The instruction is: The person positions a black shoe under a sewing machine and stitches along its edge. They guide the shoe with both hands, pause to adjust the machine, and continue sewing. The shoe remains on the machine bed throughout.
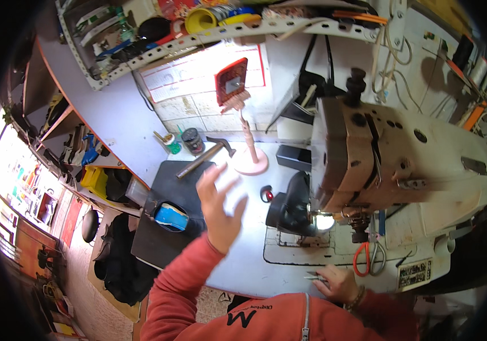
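My left hand [220, 210] is raised over the table, fingers spread, with nothing in it. Below and beside it lies a dark mat [169, 182] bearing a blue flat piece [170, 217] in a dark rim. At the table's near edge, my right hand [340, 284] is closed around a small, thin metal tool [314, 277]; its kind is unclear. A large sewing machine [379, 153] stands at the right. Under its head sits a black leather-like piece [297, 204], apart from both hands. Red-handled scissors [368, 258] lie right of my right hand.
A hammer [203, 159] lies across the mat's far edge. Behind it stand a dark jar [192, 141] and a pink phone stand [250, 162] holding a red-cased phone [232, 81]. A black box [293, 157] is beside the machine. A cluttered metal shelf [226, 35] hangs above.
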{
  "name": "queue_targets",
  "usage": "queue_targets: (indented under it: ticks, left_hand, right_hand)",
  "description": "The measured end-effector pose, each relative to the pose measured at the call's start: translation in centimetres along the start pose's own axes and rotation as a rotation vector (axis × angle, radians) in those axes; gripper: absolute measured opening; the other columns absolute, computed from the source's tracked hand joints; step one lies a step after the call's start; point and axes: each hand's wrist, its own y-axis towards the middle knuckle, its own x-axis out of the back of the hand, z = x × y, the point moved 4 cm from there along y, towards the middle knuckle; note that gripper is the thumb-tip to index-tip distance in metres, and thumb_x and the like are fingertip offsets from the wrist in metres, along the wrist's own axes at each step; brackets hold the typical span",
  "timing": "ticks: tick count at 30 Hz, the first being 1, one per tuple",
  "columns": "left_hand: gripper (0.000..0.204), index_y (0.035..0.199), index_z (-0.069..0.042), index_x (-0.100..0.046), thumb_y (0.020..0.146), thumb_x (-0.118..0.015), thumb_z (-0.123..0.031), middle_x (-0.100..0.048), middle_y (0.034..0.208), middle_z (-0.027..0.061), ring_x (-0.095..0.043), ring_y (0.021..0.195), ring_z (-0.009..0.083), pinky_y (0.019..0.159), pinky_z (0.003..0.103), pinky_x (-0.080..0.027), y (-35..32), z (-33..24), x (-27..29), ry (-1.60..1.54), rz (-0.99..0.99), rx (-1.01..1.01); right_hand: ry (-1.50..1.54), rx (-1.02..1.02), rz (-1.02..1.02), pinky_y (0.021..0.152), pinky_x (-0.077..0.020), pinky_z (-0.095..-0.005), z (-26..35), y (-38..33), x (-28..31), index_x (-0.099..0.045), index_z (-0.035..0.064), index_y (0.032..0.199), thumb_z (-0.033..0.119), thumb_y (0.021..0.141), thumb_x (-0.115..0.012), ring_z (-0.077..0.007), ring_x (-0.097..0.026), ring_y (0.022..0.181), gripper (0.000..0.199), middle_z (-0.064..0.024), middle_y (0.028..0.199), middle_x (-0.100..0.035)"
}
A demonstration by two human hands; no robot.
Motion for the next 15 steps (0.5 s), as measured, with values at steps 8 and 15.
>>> queue_targets:
  ticks: [8, 15]
  left_hand:
    - [0.075, 0.145, 0.0, -0.04, 0.085, -0.075, -0.029, -0.048, 0.144, 0.0159, -0.042, 0.135, 0.0237, 0.113, 0.037, -0.029, 15.7, 16.9, -4.1, -0.643, 0.311, 0.542]
    - [0.075, 0.137, -0.003, -0.052, 0.075, -0.083, -0.034, -0.062, 0.127, 0.0099, -0.052, 0.119, 0.0207, 0.107, 0.036, -0.032, 19.2, 17.2, -7.0, -0.84, 0.572, 0.534]
  right_hand:
    - [0.031, -0.225, -0.328, 0.049, -0.0472, -0.0311, -3.8, -7.5, -3.8, -0.065, 0.0028, 0.096, 0.014, 0.076, -0.076, -0.0188, -0.057, 0.054, 0.026, -0.008, 0.068, -0.057]
    - [0.077, -0.3, -0.361, 0.05, -0.048, -0.0312, -4.3, -8.1, -4.5, -0.064, 0.0016, 0.098, 0.016, 0.078, -0.075, -0.0186, -0.058, 0.054, 0.027, -0.009, 0.072, -0.058]
